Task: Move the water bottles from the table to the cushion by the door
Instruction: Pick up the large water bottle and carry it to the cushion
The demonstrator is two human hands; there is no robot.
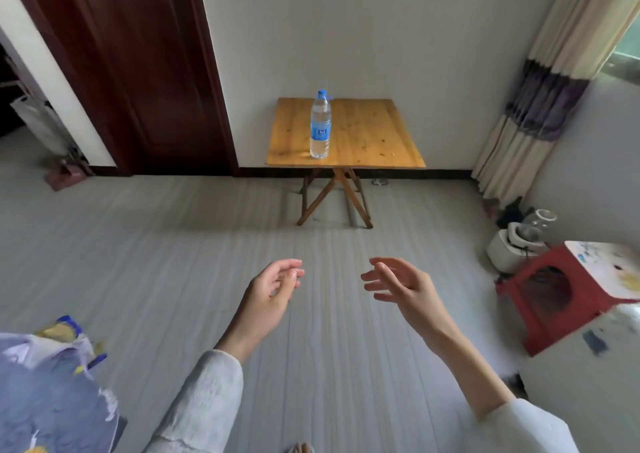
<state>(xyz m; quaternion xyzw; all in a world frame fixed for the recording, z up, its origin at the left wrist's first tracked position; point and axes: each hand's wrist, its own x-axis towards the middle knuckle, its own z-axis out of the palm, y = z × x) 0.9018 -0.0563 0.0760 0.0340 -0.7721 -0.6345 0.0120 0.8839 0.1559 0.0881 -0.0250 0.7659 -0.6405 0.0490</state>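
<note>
One water bottle (pixel 320 125) left upright on the folding table (pixel 377 134) at twelve o'clock — my left hand (pixel 273 293) and right hand (pixel 398 284) both loosely open, empty, well short of it.

We have one view only, a wide-angle camera on the person's head, standing height, looking forward and down across the floor (pixel 311 314) toward the far wall (pixel 346 37). The table (pixel 363 134) sits well ahead near the middle of the picture, the door (pixel 138 71) at upper left. Our own forearms come in from the bottom edge, close to the lens. Straight lines bend toward the edges.
</note>
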